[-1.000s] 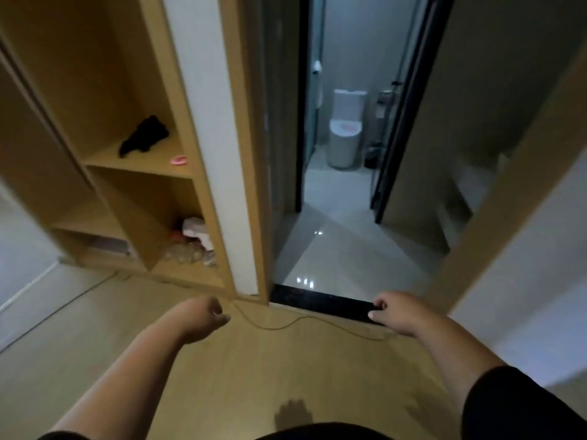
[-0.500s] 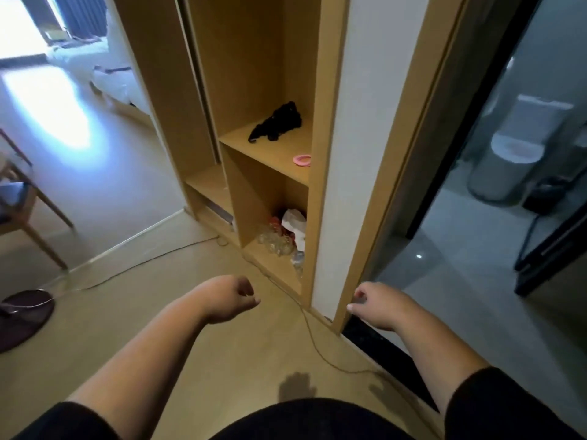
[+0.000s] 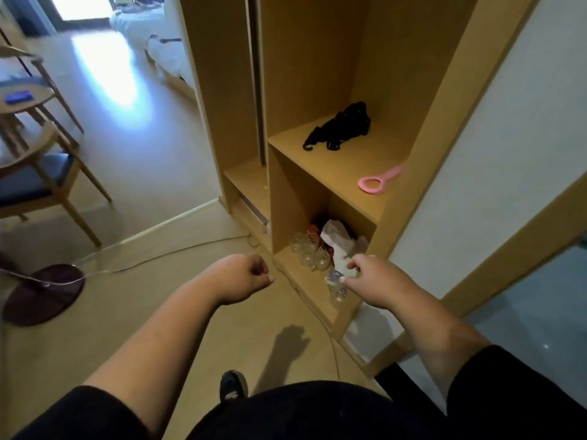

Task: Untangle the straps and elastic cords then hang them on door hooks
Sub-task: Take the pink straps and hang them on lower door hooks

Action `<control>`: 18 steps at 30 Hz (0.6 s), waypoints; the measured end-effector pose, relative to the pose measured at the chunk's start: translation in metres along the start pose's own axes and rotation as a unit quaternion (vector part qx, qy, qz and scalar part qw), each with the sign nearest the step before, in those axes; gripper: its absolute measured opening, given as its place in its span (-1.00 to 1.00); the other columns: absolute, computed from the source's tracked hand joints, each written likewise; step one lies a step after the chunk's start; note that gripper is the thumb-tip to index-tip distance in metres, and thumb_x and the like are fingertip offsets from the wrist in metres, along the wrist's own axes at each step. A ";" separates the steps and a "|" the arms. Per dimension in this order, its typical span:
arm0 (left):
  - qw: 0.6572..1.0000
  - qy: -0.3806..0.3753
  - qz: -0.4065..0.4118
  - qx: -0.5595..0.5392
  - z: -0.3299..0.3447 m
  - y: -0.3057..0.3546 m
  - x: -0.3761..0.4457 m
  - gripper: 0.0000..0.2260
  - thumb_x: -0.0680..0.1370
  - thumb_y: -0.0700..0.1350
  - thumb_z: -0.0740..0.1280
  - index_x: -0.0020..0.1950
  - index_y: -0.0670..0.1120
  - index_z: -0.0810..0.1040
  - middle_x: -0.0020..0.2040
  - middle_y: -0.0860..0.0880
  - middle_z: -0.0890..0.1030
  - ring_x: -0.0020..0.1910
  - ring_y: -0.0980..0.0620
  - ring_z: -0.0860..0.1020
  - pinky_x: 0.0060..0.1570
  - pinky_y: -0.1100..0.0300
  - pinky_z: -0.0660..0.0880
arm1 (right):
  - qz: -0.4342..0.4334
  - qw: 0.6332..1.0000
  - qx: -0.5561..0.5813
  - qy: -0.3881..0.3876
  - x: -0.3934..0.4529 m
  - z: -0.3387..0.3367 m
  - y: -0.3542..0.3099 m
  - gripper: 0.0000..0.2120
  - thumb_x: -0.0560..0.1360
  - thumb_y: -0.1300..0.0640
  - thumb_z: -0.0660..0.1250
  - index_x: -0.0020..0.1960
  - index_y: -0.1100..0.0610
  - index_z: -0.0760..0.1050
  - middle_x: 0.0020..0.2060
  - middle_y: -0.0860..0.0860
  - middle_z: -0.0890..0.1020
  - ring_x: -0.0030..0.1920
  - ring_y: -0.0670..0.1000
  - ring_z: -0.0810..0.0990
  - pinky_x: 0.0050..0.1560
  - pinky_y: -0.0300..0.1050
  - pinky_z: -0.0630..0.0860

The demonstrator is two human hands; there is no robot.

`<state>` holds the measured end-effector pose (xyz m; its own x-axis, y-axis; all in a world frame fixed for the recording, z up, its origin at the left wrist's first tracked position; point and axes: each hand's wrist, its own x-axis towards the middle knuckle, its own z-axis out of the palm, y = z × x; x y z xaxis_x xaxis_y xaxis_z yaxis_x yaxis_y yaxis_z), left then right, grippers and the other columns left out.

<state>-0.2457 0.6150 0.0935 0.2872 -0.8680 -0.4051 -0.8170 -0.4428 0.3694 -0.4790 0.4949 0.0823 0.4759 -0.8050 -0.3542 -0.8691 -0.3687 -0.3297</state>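
Hands held out before an open wooden shelf unit

Sleeves in black are seen nearest, at the bottom edge, with a dark shoe (image 3: 233, 385) on the pale floor (image 3: 133, 160) between them. Both bare forearms are stretched forward over the floor. The left hand (image 3: 243, 276) is curled into a loose fist, and nothing is seen in it. The right hand (image 3: 370, 281) is half closed with the fingers bent; whether anything is gripped cannot be told, since it lies in front of clutter. A thin cable (image 3: 178, 252) is run across the floor from the left toward the shelf unit (image 3: 320, 58). A dark round base (image 3: 41, 293) is set on the floor at the near left. In the lower compartment, just beyond the right hand, clear plastic bottles (image 3: 306, 252) and crumpled paper (image 3: 336, 236) are piled. On the shelf above, a tangled bundle of black straps and cords (image 3: 341, 127) is laid toward the back, and a pink ring with a handle (image 3: 378, 181) is laid well apart from it, near the front right. A wooden chair (image 3: 38, 179) and a round table (image 3: 25, 96) are placed at the left, and a white bed (image 3: 152, 33) is seen farthest away.
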 end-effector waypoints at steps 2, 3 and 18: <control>1.000 -0.003 0.019 0.002 -0.020 -0.016 0.036 -0.73 0.54 0.15 0.30 0.13 0.02 0.55 0.05 0.03 0.63 0.05 0.02 0.56 0.10 0.11 0.49 | 0.012 1.000 0.010 0.023 0.036 -0.006 -0.017 -0.56 0.53 -0.13 0.29 0.35 0.02 0.42 0.27 0.04 0.53 0.18 0.06 0.55 0.10 0.00 0.54; 0.999 -0.005 0.035 0.008 -0.031 -0.024 0.055 -0.73 0.54 0.15 0.30 0.11 0.02 0.55 0.04 0.03 0.63 0.04 0.02 0.57 0.09 0.11 0.49 | 0.021 0.999 0.017 0.035 0.053 -0.010 -0.026 -0.58 0.53 -0.12 0.29 0.33 0.02 0.44 0.24 0.05 0.54 0.16 0.06 0.55 0.10 0.02 0.55; 0.973 -0.090 0.211 0.011 -0.171 -0.030 0.287 -0.88 0.56 0.04 0.30 0.08 0.14 0.56 0.03 0.16 0.57 -0.01 0.21 0.54 0.04 0.24 0.54 | 0.157 0.974 0.071 0.146 0.235 -0.060 -0.053 -0.60 0.53 -0.11 0.31 0.31 0.03 0.43 0.18 0.03 0.57 0.11 0.06 0.56 0.04 0.00 0.57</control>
<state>-0.0529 0.3407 0.1093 -0.1673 -0.9168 -0.3627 -0.8545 -0.0487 0.5171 -0.3293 0.2973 0.0690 0.1126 -0.9735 -0.1993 -0.9281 -0.0314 -0.3710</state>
